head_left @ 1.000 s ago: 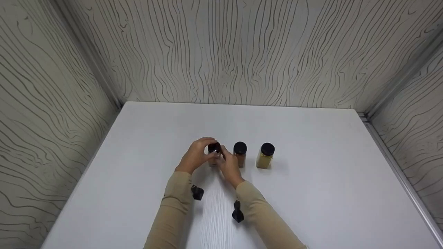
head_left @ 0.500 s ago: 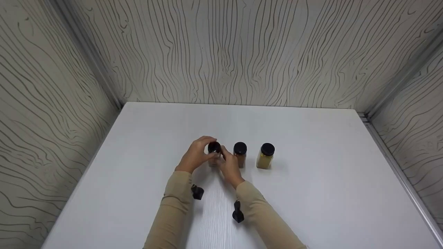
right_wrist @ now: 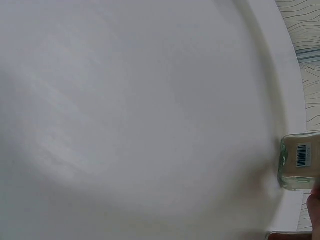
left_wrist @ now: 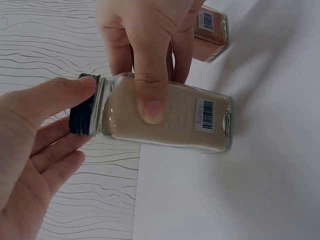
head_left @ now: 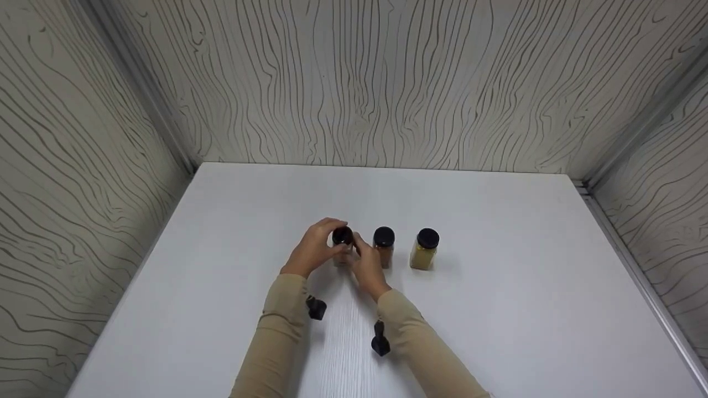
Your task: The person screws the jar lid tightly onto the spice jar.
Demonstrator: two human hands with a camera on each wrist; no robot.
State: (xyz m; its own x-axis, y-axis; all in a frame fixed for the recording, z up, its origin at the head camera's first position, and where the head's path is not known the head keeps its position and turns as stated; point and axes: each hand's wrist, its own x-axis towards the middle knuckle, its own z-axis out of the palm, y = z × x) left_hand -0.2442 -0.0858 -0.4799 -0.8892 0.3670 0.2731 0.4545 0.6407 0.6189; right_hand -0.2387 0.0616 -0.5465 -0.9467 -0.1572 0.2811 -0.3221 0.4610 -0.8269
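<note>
A square glass spice jar (left_wrist: 182, 117) of pale beige powder, with a barcode label, stands on the table as the leftmost of three jars. My left hand (head_left: 312, 251) grips its black lid (left_wrist: 82, 110), thumb on one side and fingers on the other. My right hand (head_left: 368, 269) holds the jar's body, its thumb across the front face in the left wrist view. Close beside the right hand is a second jar (head_left: 385, 257) of reddish-brown powder, partly hidden by that hand. The right wrist view catches only the beige jar's base (right_wrist: 290, 162) and a bit of finger.
To the right stands a third jar (head_left: 423, 257), yellow powder inside and a black lid on top. All three rest on a white table (head_left: 525, 276). Wood-patterned panels (head_left: 354, 83) enclose its back and sides. Dark wrist cameras (head_left: 380, 342) hang from both sleeves.
</note>
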